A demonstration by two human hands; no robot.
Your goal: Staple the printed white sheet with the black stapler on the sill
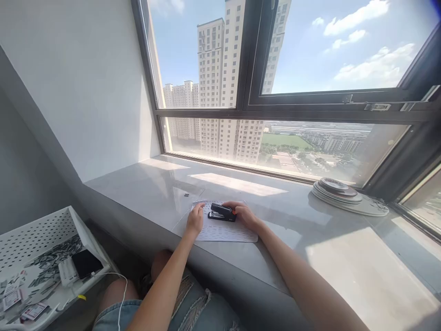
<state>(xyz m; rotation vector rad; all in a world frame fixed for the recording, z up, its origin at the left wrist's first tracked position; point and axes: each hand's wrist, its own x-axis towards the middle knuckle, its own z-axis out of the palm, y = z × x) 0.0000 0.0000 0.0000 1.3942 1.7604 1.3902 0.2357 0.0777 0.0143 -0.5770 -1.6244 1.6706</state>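
Note:
A black stapler [222, 212] lies on its side over a white printed sheet of paper [223, 233] on the window sill. My right hand [243, 214] is closed around the stapler's right end, next to a small orange-red part. At the sheet's left edge, my left hand [195, 221] has its fingers curled together on the paper. Just beyond the sheet's upper left corner sit small dark staple strips [186, 195]. Part of the sheet is hidden beneath the stapler and my hands.
Round plates or mats [336, 191] are stacked at the sill's right, near the window frame [282, 109]. Low at the left stands a white perforated basket cart [74, 220] with many small cards, a black phone [87, 263] and a white cable [122, 289]. My knees are below the sill.

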